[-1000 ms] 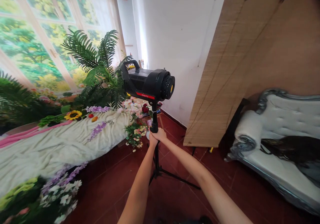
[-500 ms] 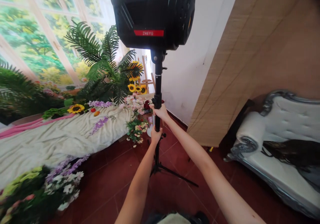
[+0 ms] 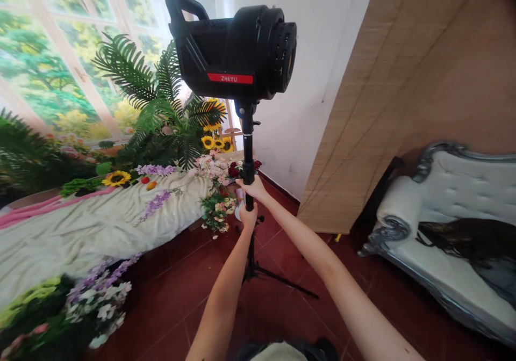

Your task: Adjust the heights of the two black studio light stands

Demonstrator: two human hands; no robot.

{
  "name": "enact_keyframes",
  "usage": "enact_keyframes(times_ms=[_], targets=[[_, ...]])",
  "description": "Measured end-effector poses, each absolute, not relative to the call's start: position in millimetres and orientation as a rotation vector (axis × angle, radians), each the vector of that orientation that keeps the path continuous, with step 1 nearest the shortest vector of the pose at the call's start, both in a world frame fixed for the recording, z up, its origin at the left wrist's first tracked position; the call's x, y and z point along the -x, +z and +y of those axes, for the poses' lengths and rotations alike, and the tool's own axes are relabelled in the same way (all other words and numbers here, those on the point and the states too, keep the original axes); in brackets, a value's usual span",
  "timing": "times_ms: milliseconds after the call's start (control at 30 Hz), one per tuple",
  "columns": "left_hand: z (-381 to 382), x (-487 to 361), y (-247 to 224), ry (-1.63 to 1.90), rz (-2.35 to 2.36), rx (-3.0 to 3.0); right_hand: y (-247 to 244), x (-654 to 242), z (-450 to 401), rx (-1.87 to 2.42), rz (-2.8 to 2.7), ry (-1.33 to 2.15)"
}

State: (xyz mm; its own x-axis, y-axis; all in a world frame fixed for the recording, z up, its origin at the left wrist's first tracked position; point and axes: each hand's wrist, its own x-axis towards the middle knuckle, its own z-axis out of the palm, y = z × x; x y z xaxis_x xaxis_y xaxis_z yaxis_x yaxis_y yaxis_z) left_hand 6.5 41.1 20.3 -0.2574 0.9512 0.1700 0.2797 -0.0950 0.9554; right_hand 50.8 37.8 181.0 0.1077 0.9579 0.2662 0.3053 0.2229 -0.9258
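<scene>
A black studio light with a red ZHEYU label sits on top of a black light stand. My right hand is closed round the stand's pole just below its upper collar. Lower on the same pole, my left hand grips it, close above a side knob. Both hands have their fingers wrapped round, partly hidden by the pole. The stand's spread leg reaches over the red tiled floor.
To the left, a low surface with cream cloth bears flowers and fruit. Potted flowers stand just behind the pole. A woven screen hangs at right, beside a white tufted sofa holding a dark item. More flowers lie front left.
The studio light sits lower and slightly further left in view, its top handle now showing. Both hands keep hold of the stand. The whole view has shifted a little.
</scene>
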Motion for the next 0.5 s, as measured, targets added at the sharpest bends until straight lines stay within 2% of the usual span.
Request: enact_keyframes(times_ms=[233, 333, 500], targets=[[40.7, -9.2, 26.1, 1.399, 1.620, -1.390, 181.4, -79.2, 26.3, 1.121, -1.605, 0.827], [39.5, -10.0, 27.2, 1.396, 1.610, -1.391, 154.6, -104.4, 10.8, 1.081, -1.543, 0.935], [36.6, -11.3, 29.6, 1.396, 1.591, -1.357, 90.0, -132.7, -21.2, 1.381, -1.362, 1.116]])
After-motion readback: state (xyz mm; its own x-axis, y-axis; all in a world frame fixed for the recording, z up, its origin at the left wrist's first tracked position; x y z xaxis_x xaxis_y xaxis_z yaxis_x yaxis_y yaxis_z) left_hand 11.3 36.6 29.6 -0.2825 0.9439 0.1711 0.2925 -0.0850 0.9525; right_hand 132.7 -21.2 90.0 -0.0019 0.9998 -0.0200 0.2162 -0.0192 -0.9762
